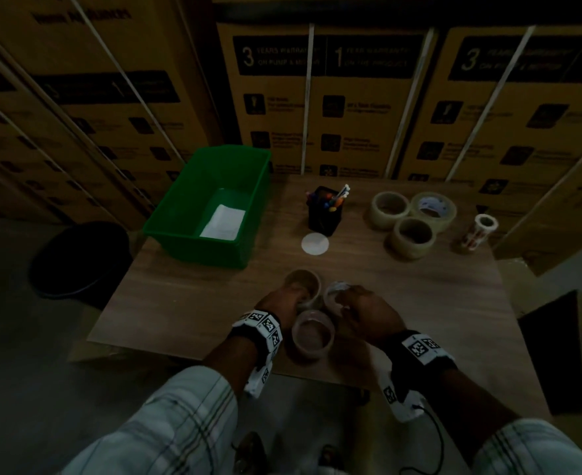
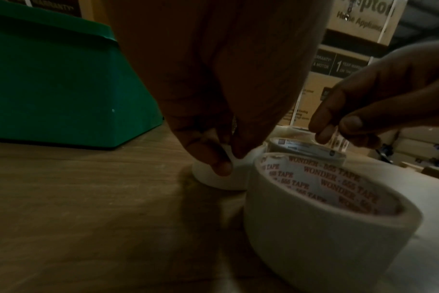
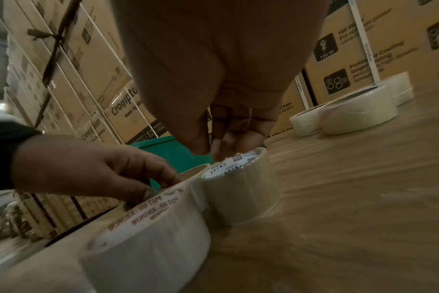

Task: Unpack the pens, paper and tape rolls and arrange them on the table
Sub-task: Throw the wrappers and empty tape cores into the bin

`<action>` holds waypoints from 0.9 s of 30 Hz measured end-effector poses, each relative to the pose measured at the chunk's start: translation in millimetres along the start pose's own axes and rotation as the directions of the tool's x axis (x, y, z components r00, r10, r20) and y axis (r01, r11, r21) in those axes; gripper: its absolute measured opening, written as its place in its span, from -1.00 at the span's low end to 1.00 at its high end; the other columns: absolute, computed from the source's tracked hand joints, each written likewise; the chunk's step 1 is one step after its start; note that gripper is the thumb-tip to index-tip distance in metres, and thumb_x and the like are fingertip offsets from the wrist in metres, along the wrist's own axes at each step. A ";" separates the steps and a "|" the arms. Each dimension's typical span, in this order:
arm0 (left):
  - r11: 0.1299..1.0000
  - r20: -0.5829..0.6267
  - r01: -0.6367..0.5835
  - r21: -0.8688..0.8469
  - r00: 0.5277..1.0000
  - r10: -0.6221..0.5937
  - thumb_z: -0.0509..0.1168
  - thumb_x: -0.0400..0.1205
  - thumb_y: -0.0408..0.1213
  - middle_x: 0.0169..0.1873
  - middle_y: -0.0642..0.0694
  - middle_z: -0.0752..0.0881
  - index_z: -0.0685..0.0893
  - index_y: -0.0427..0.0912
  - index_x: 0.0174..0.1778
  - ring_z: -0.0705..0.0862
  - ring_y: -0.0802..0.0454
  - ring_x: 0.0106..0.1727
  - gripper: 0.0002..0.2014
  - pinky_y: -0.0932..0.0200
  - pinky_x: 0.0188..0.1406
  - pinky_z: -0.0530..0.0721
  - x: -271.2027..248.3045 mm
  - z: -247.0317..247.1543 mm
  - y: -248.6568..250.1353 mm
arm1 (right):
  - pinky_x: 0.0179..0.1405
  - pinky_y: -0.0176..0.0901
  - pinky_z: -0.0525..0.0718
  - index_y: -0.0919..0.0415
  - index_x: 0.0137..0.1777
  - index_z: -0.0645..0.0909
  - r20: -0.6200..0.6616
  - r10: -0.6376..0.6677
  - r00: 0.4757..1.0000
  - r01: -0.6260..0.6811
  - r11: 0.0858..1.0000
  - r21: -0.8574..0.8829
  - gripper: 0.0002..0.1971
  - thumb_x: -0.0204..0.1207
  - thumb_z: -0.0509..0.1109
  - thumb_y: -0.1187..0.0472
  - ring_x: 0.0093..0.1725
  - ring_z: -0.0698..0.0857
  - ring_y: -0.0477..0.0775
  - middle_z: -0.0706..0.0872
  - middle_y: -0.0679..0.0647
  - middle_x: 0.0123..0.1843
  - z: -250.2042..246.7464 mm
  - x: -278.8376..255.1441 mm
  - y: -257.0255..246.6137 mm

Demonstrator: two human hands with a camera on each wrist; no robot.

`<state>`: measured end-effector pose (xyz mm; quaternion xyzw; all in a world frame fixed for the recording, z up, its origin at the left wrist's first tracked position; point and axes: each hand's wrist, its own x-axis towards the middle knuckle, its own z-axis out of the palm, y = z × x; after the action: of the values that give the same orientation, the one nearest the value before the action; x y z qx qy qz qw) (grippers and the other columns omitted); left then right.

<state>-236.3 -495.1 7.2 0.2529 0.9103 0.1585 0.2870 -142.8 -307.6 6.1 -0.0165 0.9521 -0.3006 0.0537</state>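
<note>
Three tape rolls stand together near the table's front edge. My left hand [image 1: 291,298] pinches the rim of the far-left roll [image 1: 304,281], which appears as a white roll [image 2: 221,179] under my left fingertips [image 2: 222,168]. My right hand [image 1: 342,299] pinches the rim of the clear roll [image 1: 334,294] with finger and thumb; that roll [image 3: 241,190] sits upright on the wood. The third roll [image 1: 313,334], printed "WONDER 555 TAPE" [image 2: 326,218], stands free between my wrists. White paper [image 1: 222,221] lies in the green bin [image 1: 180,214]. Pens fill a black holder [image 1: 325,214].
Three more tape rolls [image 1: 413,221] cluster at the back right, with a small printed roll [image 1: 478,233] beside them near the table's right edge. A white disc [image 1: 314,244] lies mid-table. Stacked cartons wall the back and sides. A black round bin [image 1: 80,258] stands on the floor left.
</note>
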 end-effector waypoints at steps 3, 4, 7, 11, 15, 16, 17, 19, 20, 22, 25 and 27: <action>0.998 -0.008 0.009 0.065 1.000 -0.008 0.20 0.68 -0.12 0.39 -0.13 0.61 0.59 -0.02 0.35 0.62 -0.18 0.33 -0.68 -0.01 0.38 0.56 2.5 -0.1 0.4 | 0.51 -0.14 0.36 0.26 0.39 0.56 0.026 0.021 0.999 -0.020 1.000 -0.013 -0.58 0.55 0.23 0.16 0.50 0.48 0.19 0.50 0.21 0.51 0.0 -4.3 -0.7; 0.996 -0.017 0.014 0.083 1.000 -0.013 0.19 0.69 -0.13 0.38 -0.15 0.61 0.61 -0.04 0.34 0.62 -0.19 0.32 -0.69 0.01 0.36 0.57 2.2 -0.8 0.3 | 0.55 -0.16 0.29 0.24 0.42 0.53 0.039 0.017 0.999 -0.016 1.000 -0.022 -0.51 0.54 0.18 0.06 0.54 0.44 0.18 0.46 0.21 0.54 1.6 -4.4 0.8; 0.997 -0.067 0.017 0.075 0.998 -0.012 0.23 0.64 -0.19 0.36 -0.15 0.63 0.63 -0.03 0.32 0.63 -0.18 0.31 -0.68 0.03 0.35 0.57 -3.2 -3.7 0.5 | 0.57 -0.27 0.07 0.26 0.49 0.44 0.075 -0.009 0.997 0.014 0.997 -0.070 -0.49 0.54 0.32 0.18 0.61 0.32 0.16 0.37 0.21 0.60 4.6 -3.5 3.1; 0.998 -0.128 -0.034 0.043 0.991 0.040 0.23 0.62 -0.33 0.48 -0.07 0.55 0.55 0.01 0.46 0.54 -0.11 0.46 -0.55 0.01 0.50 0.47 -11.9 -11.1 -1.9 | 0.62 -0.25 0.07 0.23 0.55 0.37 0.071 -0.009 0.997 0.017 0.995 -0.103 -0.45 0.56 0.32 0.18 0.64 0.28 0.10 0.32 0.16 0.62 9.2 0.6 4.7; 0.997 -0.198 -0.072 0.036 0.977 0.078 0.25 0.61 -0.36 0.50 -0.07 0.52 0.52 -0.02 0.49 0.51 -0.10 0.48 -0.52 0.13 0.49 0.41 -21.0 -19.1 1.3 | 0.64 -0.10 0.25 0.14 0.54 0.39 0.089 0.039 0.995 -0.026 0.988 -0.152 -0.43 0.53 0.35 0.06 0.60 0.34 0.10 0.35 0.13 0.62 16.1 6.5 12.1; 0.997 -0.217 -0.068 0.039 0.973 0.075 0.24 0.62 -0.35 0.49 -0.08 0.53 0.52 -0.01 0.48 0.53 -0.11 0.46 -0.53 0.15 0.44 0.42 -22.1 -19.2 1.9 | 0.60 -0.04 0.34 0.08 0.52 0.41 0.105 0.079 0.991 -0.059 0.983 -0.174 -0.45 0.53 0.34 0.03 0.58 0.38 0.10 0.36 0.10 0.61 19.1 7.8 16.0; 0.997 -0.231 -0.056 0.046 0.971 0.065 0.23 0.63 -0.34 0.48 -0.09 0.54 0.52 0.00 0.48 0.54 -0.12 0.44 -0.54 0.15 0.41 0.45 -24.7 -19.6 2.7 | 0.54 0.00 0.42 0.04 0.48 0.44 0.127 0.117 0.985 -0.089 0.974 -0.210 -0.50 0.53 0.32 0.02 0.53 0.43 0.11 0.40 0.09 0.58 19.2 8.1 16.0; 0.997 -0.241 -0.057 0.057 0.968 0.069 0.20 0.63 -0.33 0.46 -0.11 0.56 0.54 0.00 0.47 0.55 -0.13 0.42 -0.55 0.13 0.41 0.48 -30.1 -19.4 3.3 | 0.44 0.01 0.53 0.02 0.40 0.53 0.161 0.161 0.974 -0.112 0.954 -0.279 -0.59 0.55 0.28 0.04 0.45 0.53 0.15 0.51 0.08 0.50 19.5 9.9 18.2; 0.996 -0.243 -0.069 0.048 0.967 0.079 0.19 0.62 -0.33 0.46 -0.11 0.56 0.55 0.01 0.46 0.55 -0.14 0.43 -0.55 0.10 0.43 0.49 -32.9 -19.3 3.2 | 0.42 0.01 0.55 0.01 0.37 0.56 0.155 0.152 0.976 -0.102 0.951 -0.292 -0.62 0.55 0.27 0.05 0.43 0.55 0.14 0.54 0.07 0.48 18.8 11.0 18.7; 0.997 -0.252 -0.080 0.023 0.964 0.083 0.19 0.61 -0.32 0.45 -0.12 0.57 0.57 0.00 0.44 0.55 -0.15 0.43 -0.55 0.05 0.43 0.51 -39.1 -20.7 2.7 | 0.46 -0.02 0.52 0.01 0.36 0.59 0.120 0.091 0.989 -0.057 0.964 -0.260 -0.61 0.55 0.24 0.06 0.45 0.54 0.11 0.55 0.06 0.49 13.6 13.2 14.9; 0.994 -0.306 -0.105 0.023 0.946 0.107 0.16 0.60 -0.24 0.44 -0.13 0.58 0.58 -0.03 0.44 0.56 -0.16 0.43 -0.55 0.01 0.46 0.50 -48.1 -27.6 1.5 | 0.54 -0.11 0.43 0.12 0.36 0.61 0.056 -0.037 0.998 0.049 0.974 -0.221 -0.61 0.55 0.27 0.12 0.48 0.53 0.07 0.58 0.09 0.47 -0.9 20.7 1.0; 0.994 -0.335 -0.107 0.037 0.935 0.113 0.18 0.63 -0.28 0.47 -0.15 0.56 0.58 -0.07 0.44 0.53 -0.16 0.46 -0.57 0.02 0.50 0.45 -52.5 -33.7 -2.0 | 0.52 -0.10 0.47 0.11 0.35 0.62 0.006 -0.107 0.994 0.106 0.968 -0.228 -0.62 0.52 0.32 0.20 0.46 0.56 0.05 0.62 0.06 0.44 -10.0 29.3 -12.9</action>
<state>-220.3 -530.5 56.0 0.2750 0.9318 0.2068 0.1155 -173.0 -314.4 18.8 -0.0726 0.9782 -0.1920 0.0321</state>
